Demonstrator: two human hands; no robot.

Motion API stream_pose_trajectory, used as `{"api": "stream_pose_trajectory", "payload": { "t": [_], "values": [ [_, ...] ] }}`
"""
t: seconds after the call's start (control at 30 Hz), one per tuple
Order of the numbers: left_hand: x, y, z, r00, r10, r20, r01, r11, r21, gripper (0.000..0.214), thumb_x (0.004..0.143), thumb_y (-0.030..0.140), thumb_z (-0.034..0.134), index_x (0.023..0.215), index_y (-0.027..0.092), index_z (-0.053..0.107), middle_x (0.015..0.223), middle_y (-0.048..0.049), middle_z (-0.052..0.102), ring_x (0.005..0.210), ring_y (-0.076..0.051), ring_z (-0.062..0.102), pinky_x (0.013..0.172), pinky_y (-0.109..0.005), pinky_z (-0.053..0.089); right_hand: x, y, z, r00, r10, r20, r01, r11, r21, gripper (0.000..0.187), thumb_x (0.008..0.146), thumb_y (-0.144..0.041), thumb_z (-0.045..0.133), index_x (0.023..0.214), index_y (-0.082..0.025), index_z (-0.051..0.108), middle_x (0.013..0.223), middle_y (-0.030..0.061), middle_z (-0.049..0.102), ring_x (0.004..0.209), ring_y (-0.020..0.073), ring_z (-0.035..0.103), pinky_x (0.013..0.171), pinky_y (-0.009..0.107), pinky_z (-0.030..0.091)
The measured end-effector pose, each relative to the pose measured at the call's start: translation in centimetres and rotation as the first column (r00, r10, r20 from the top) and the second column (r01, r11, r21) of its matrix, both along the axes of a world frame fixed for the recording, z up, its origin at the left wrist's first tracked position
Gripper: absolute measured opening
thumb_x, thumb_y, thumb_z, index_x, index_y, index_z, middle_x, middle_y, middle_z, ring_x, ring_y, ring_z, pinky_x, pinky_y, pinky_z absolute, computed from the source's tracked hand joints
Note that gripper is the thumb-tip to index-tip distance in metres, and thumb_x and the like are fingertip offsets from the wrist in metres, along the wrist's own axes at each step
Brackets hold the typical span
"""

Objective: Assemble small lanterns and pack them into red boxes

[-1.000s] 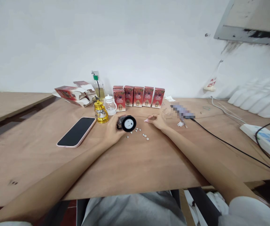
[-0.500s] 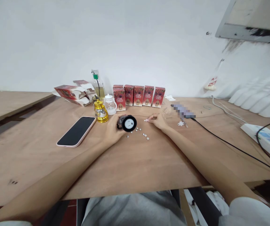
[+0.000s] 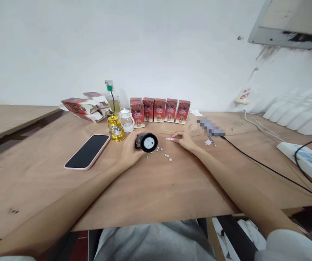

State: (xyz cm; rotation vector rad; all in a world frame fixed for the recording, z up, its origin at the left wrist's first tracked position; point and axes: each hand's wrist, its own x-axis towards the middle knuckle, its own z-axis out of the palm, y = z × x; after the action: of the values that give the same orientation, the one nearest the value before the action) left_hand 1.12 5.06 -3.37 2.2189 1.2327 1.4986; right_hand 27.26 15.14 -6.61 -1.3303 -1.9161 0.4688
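Observation:
My left hand [image 3: 129, 149] is wrapped round a small black lantern [image 3: 146, 141] lying on its side, its round base with a white disc turned towards me. My right hand [image 3: 183, 140] rests on the wooden table [image 3: 150, 185] just right of it, fingertips pinched on something tiny and white that I cannot make out. Several small silver button cells [image 3: 164, 154] lie scattered on the wood between my two hands.
A black phone in a pink case [image 3: 88, 151] lies to the left. A gold lantern [image 3: 115, 128] and a white lantern [image 3: 126, 120] stand behind it, with a row of red boxes [image 3: 159, 110], opened boxes [image 3: 83, 106] and a bottle [image 3: 112, 96]. A black cable [image 3: 264, 167] runs right towards a power strip [image 3: 305, 163].
My right hand's fingertips have closed a little over the tiny white piece. My left hand and the black lantern have stayed put.

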Motion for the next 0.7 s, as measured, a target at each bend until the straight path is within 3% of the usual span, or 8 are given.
{"api": "stream_pose_trajectory", "payload": {
  "t": [0.57, 0.7],
  "values": [
    [0.01, -0.04, 0.15, 1.000, 0.004, -0.017, -0.003, 1.000, 0.012, 0.047, 0.069, 0.033, 0.071, 0.111, 0.020, 0.053, 0.113, -0.0075, 0.063, 0.105, -0.025, 0.060, 0.092, -0.041, 0.047, -0.15, 0.28, -0.17, 1.000, -0.010, 0.017, 0.010, 1.000, -0.008, 0.013, 0.069, -0.034, 0.071, 0.072, -0.022, 0.071, 0.097, 0.0061, 0.066, 0.110, 0.0255, 0.053, 0.099, 0.044, 0.037],
    [-0.01, -0.04, 0.18, 1.000, 0.009, -0.020, -0.009, 1.000, 0.025, 0.047, 0.069, 0.034, 0.071, 0.111, 0.020, 0.054, 0.112, -0.0070, 0.063, 0.105, -0.025, 0.060, 0.091, -0.039, 0.047, -0.07, 0.41, -0.22, 1.000, 0.005, 0.006, -0.005, 1.000, -0.005, 0.014, 0.071, -0.034, 0.068, 0.074, -0.020, 0.071, 0.093, 0.0051, 0.068, 0.104, 0.0241, 0.057, 0.095, 0.040, 0.041]
  ]
}}
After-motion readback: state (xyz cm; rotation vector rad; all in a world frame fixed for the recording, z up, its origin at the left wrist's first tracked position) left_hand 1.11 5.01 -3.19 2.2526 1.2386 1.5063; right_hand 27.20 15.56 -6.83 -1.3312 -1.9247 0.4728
